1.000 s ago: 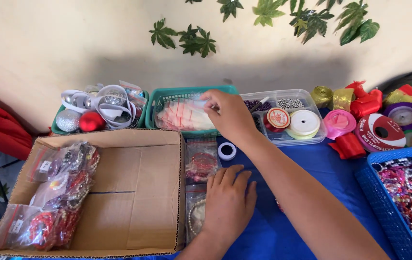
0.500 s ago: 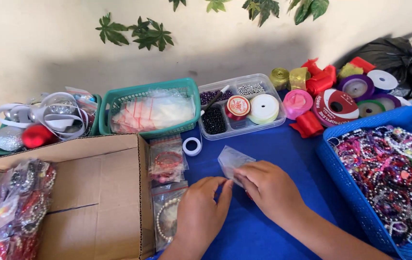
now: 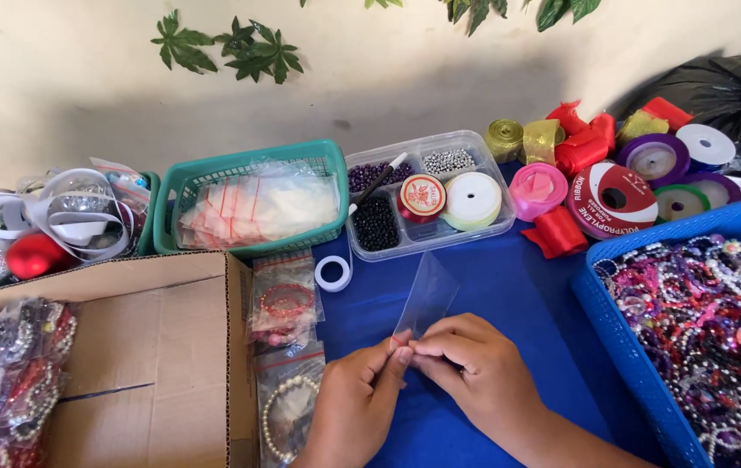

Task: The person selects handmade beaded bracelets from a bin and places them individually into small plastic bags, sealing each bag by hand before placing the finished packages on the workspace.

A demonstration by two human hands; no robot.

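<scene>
Both my hands meet low in the middle, over the blue tablecloth (image 3: 509, 295). My left hand (image 3: 355, 406) and my right hand (image 3: 474, 368) pinch the bottom edge of a small clear plastic bag (image 3: 427, 296), which stands up and looks empty. Just left of my hands lie bagged bracelets (image 3: 285, 305) against the side of an open cardboard box (image 3: 149, 347). A green basket (image 3: 253, 204) stacked with more clear bags sits behind them.
A clear divided tray (image 3: 427, 195) holds beads and thread spools. Ribbon rolls (image 3: 613, 195) lie at the back right, a blue basket (image 3: 639, 364) full of bracelets at the right, a small white tape roll (image 3: 333, 272) mid-table. Ornaments (image 3: 32, 251) fill a bin at far left.
My right hand drew back from the green basket with a clear bag and joined my left hand over the cloth. The bag now stands upright between both hands. My view swung to the right.
</scene>
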